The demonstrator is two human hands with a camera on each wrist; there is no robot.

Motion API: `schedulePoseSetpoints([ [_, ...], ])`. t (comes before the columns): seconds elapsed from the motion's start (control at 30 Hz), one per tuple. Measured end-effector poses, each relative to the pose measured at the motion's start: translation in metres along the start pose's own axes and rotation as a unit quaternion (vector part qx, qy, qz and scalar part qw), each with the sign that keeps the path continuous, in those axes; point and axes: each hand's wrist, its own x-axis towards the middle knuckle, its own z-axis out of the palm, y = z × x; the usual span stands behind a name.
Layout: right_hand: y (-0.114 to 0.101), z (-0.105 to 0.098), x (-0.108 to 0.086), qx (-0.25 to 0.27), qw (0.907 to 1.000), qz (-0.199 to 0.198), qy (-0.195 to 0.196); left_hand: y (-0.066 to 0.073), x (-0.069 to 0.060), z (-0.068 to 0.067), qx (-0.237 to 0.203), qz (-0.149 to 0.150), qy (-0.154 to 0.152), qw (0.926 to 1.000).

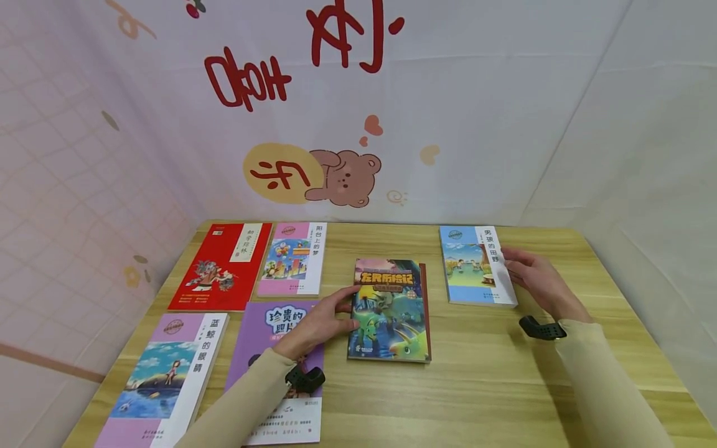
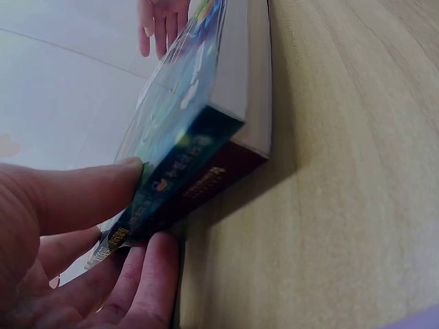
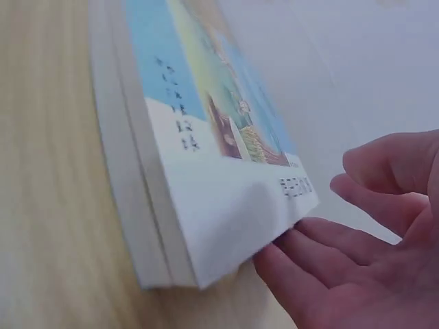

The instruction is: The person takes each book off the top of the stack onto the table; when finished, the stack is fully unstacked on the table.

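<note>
In the head view, a comic book with a dinosaur cover (image 1: 386,317) lies mid-table on top of a dark red book (image 2: 212,179). My left hand (image 1: 320,323) holds this pair at the spine side, thumb on the cover edge and fingers low against the spines. A blue and white book (image 1: 472,266) lies at the back right; two page layers show at its edge in the right wrist view. Beside its right edge is my right hand (image 1: 539,281), fingertips (image 3: 278,257) touching the side and thumb raised off the cover.
To the left lie a red book (image 1: 210,261), a small pink book (image 1: 291,258), a purple book (image 1: 252,342) partly under my left forearm, and a pink book with a seaside cover (image 1: 159,373). Printed cloth walls (image 1: 476,124) border the wooden table (image 1: 476,386).
</note>
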Motion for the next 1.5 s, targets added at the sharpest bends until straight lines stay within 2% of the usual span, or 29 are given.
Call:
schedulePoseSetpoints([
  [0.3, -0.004, 0.013, -0.019, -0.074, 0.9956, -0.035, 0.045, 0.001, 0.003, -0.001, -0.002, 0.003, 0.004, 1.0000],
  [0.47, -0.012, 0.026, -0.031, -0.116, 0.9883, -0.049, 0.086, 0.001, 0.004, 0.000, -0.001, 0.007, 0.000, 1.0000],
  [0.63, -0.017, 0.040, -0.040, -0.130, 0.9842, -0.056, 0.106, 0.001, 0.004, 0.001, -0.005, 0.005, 0.002, 1.0000],
  [0.83, -0.021, 0.058, -0.049, -0.141, 0.9817, -0.078, 0.102, 0.002, 0.004, 0.002, -0.007, -0.004, 0.010, 0.9999],
  [1.07, -0.022, 0.080, -0.057, -0.120, 0.9825, -0.123, 0.073, -0.001, 0.004, 0.003, -0.013, -0.003, 0.028, 0.9995],
  [1.5, -0.016, 0.125, -0.062, -0.132, 0.9790, -0.153, 0.031, -0.002, 0.000, 0.006, -0.033, -0.006, 0.051, 0.9981],
])
